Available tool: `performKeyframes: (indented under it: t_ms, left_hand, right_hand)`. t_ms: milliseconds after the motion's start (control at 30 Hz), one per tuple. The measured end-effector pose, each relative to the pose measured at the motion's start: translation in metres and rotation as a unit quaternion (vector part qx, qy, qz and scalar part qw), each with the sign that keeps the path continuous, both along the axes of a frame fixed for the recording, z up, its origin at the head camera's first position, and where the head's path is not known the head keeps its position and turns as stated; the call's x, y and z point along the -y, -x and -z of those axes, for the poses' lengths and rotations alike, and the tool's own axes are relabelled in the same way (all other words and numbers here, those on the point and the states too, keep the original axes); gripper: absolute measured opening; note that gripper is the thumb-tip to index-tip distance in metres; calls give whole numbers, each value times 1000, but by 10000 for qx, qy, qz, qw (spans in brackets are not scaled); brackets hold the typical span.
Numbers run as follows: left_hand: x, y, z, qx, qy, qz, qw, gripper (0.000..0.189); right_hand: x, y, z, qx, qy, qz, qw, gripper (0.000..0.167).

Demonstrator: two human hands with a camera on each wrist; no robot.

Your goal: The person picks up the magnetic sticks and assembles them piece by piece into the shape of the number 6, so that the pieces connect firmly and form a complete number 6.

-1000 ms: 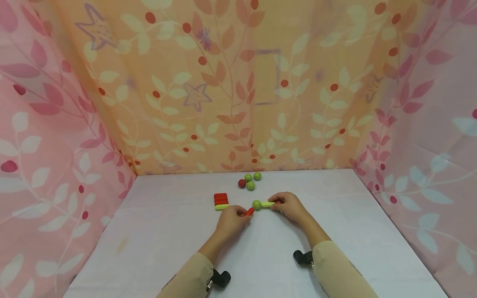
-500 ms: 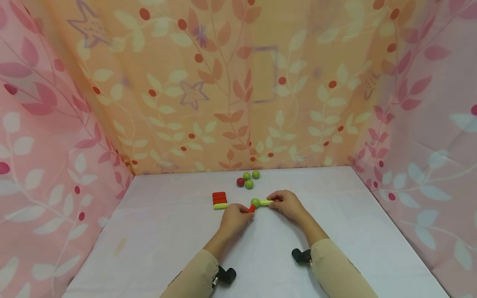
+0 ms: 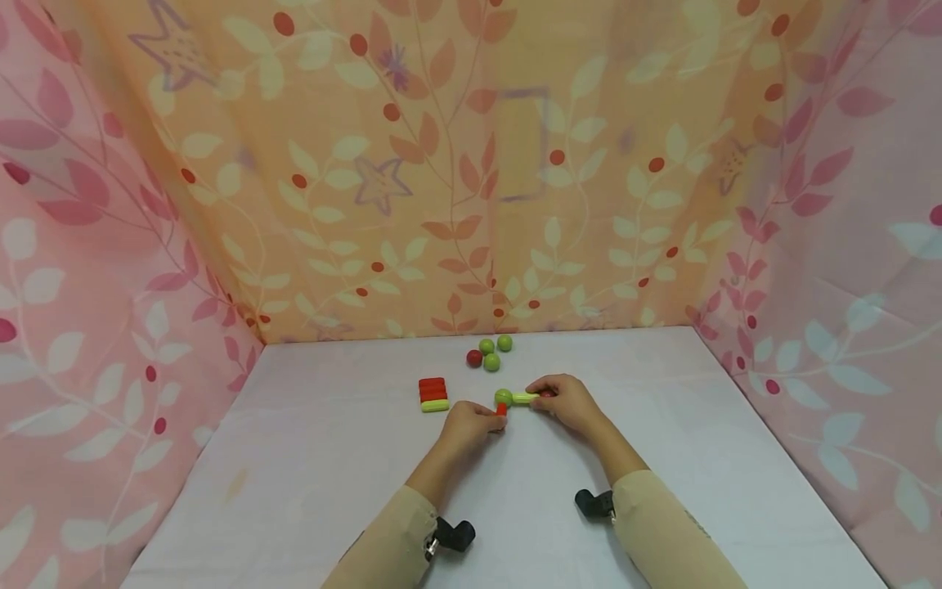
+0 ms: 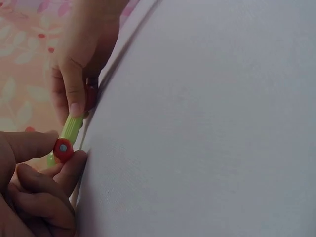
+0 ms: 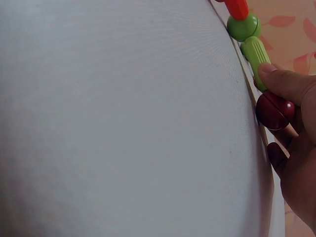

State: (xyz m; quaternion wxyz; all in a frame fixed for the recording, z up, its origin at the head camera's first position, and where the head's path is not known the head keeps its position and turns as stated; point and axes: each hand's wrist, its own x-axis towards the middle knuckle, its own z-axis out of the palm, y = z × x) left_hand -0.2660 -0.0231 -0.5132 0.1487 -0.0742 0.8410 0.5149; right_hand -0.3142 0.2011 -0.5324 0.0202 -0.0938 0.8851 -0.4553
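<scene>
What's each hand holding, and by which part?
Left hand: red rod, near its free end. Right hand: light-green rod, by the end at the red ball.

Spreads out plain white and finely woven as a tabletop [image 3: 331,491], with a faint yellowish mark [image 3: 236,485] toward the left. Near the back edge, carries a loose cluster of three green balls [image 3: 491,361] and one red ball [image 3: 474,358], the red at the left. Farther forward, bears three red sticks [image 3: 432,390] lying side by side, with a yellow-green stick [image 3: 435,406] along the front. To the right of these, extends beneath the hands [image 3: 568,402]; hard to tell whether touching the pieces [image 3: 524,398] gripped there.
</scene>
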Motion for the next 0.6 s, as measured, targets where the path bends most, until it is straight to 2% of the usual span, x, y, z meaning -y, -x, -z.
performKeyframes:
  t_ms: [67,233,433,600]
  left_hand:
    - [-1,1,0,236,-114,-131,9996,26]
    - [-4,3,2,520,-337,-439,9971,26]
    - [-5,5,4,624,-450,-529,9956,27]
    - [-6,-2,4,593,-570,-561,9950,26]
  right_hand:
    - [1,0,0,7,15,-21,10000,19]
    - [0,1,-2,80,123,-46,9999,19]
    - [-3,3,-2,191,238,-79,9995,19]
    - [-4,3,0,278,298,-151,9991,20]
